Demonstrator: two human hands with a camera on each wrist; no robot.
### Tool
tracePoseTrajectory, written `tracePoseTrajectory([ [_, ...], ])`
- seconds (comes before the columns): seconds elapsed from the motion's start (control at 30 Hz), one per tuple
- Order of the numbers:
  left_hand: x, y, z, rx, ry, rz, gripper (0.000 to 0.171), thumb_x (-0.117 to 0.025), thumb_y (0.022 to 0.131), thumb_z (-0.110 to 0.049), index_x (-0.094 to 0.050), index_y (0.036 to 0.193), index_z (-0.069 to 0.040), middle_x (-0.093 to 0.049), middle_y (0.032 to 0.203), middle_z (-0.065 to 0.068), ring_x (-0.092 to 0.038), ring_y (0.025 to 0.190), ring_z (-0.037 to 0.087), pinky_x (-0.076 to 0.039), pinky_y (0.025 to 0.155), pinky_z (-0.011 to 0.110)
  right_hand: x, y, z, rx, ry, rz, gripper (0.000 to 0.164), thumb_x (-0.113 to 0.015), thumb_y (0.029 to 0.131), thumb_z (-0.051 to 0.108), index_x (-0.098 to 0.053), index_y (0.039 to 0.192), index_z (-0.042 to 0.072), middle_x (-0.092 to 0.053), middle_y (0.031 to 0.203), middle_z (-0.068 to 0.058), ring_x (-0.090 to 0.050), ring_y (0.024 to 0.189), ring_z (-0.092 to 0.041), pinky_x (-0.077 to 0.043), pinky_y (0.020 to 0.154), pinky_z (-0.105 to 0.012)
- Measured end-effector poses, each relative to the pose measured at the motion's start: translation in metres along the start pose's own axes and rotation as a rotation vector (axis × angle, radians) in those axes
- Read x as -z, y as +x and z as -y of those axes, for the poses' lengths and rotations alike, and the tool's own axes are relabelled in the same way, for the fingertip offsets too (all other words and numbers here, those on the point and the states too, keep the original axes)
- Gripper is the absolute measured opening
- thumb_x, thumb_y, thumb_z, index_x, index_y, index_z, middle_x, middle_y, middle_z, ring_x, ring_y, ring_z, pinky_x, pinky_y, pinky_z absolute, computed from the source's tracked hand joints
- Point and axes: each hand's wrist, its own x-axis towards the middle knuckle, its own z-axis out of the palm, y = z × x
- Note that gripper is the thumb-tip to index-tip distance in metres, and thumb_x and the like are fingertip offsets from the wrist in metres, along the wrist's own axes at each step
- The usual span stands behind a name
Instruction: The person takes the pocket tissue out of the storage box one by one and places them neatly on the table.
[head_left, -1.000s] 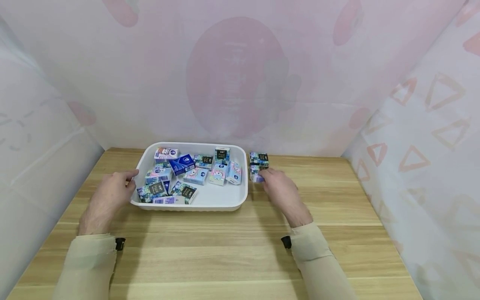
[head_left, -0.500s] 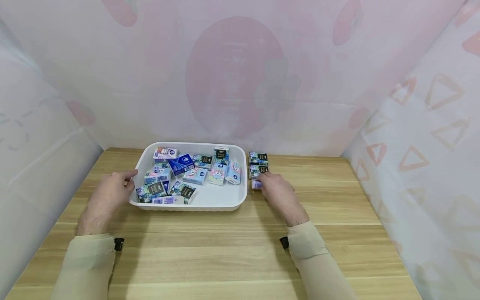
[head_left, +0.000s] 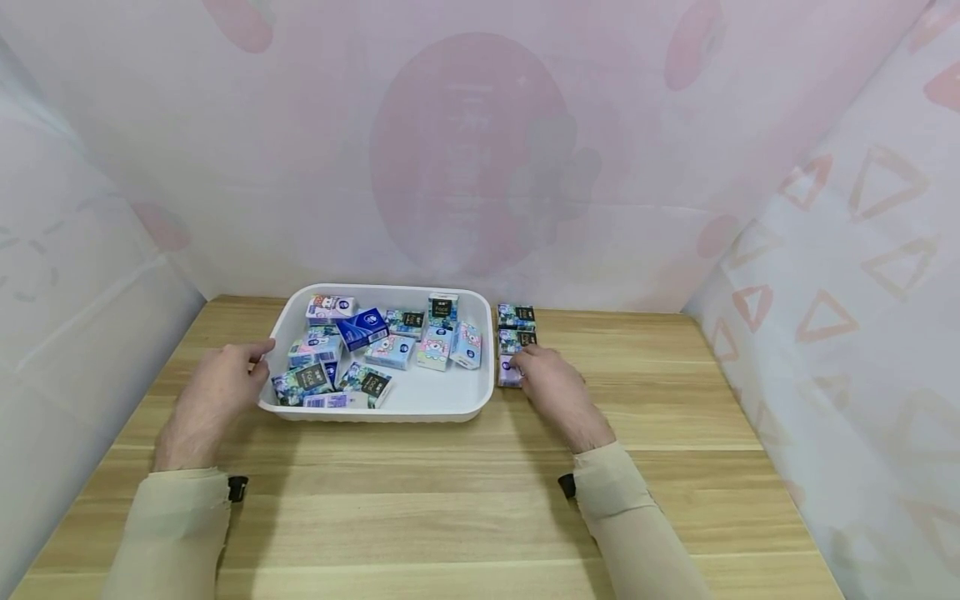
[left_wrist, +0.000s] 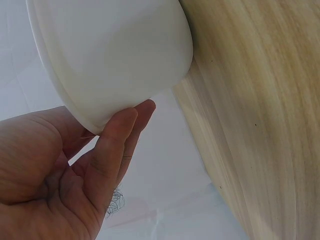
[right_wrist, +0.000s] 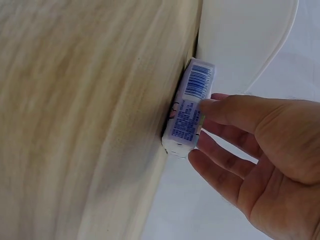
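Observation:
My left hand (head_left: 217,392) pinches the left rim of a white tray (head_left: 420,412), its fingers against the outer wall (left_wrist: 130,55) in the left wrist view. My right hand (head_left: 558,392) holds a small purple pocket tissue pack (head_left: 510,375) on the table, right of the tray. In the right wrist view the thumb lies on the barcoded side of this tissue pack (right_wrist: 192,100), with fingers around its other side. Behind it in a row lie two floral tissue packs with black labels, the nearer (head_left: 513,341) and the farther (head_left: 517,316).
Several tissue packs lie jumbled in the tray, among them a dark blue pack (head_left: 363,328), a light blue pack (head_left: 391,352) and a floral pack (head_left: 303,383). The wooden table (head_left: 420,500) meets printed cloth walls (head_left: 622,250) at the back and sides.
My right hand has drawn slightly toward me with the purple tissue pack, which now sits in front of the nearer floral pack instead of overlapping it. My left hand stays at the tray.

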Motion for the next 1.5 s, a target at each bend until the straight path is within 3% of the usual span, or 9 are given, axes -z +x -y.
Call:
tracePoseTrajectory([
  [0.63,-0.001,0.001,0.000,0.016,0.001,0.003,0.053,-0.051,0.119,-0.009,-0.052,0.170,0.008,-0.061,0.151,0.051,-0.052,0.068,0.024,-0.045,0.058,0.036,-0.005,0.005,-0.007,-0.018,0.071,0.013,0.037,-0.067,0.111,-0.005,-0.081,0.143,0.008,-0.077,0.154,-0.017,-0.076,0.139,-0.041,-0.063,0.120,-0.056],
  [0.83,-0.001,0.002,0.002,0.014,-0.002,0.008,0.053,-0.052,0.119,-0.009,-0.052,0.170,0.008,-0.060,0.152,0.051,-0.053,0.069,0.025,-0.045,0.058,0.037,-0.003,0.005,-0.008,-0.019,0.087,0.024,0.038,-0.073,0.110,-0.002,-0.079,0.146,0.008,-0.076,0.154,-0.017,-0.075,0.140,-0.039,-0.063,0.121,-0.056],
  [1.13,0.000,0.001,0.001,-0.009,0.003,-0.006,0.054,-0.050,0.118,-0.009,-0.052,0.169,0.009,-0.060,0.153,0.051,-0.056,0.074,0.029,-0.045,0.060,0.039,0.016,0.004,0.006,0.047,0.086,-0.028,0.038,-0.081,0.112,0.016,-0.077,0.148,0.005,-0.076,0.152,-0.015,-0.075,0.140,-0.037,-0.062,0.123,-0.053],
  [1.5,0.001,0.001,0.001,0.000,0.004,-0.001,0.054,-0.050,0.119,-0.009,-0.051,0.170,0.008,-0.057,0.155,0.052,-0.052,0.071,0.028,-0.045,0.060,0.039,0.032,-0.003,0.031,0.129,0.075,-0.069,0.038,-0.077,0.115,0.018,-0.076,0.150,0.005,-0.076,0.154,-0.014,-0.077,0.138,-0.034,-0.064,0.119,-0.047],
])
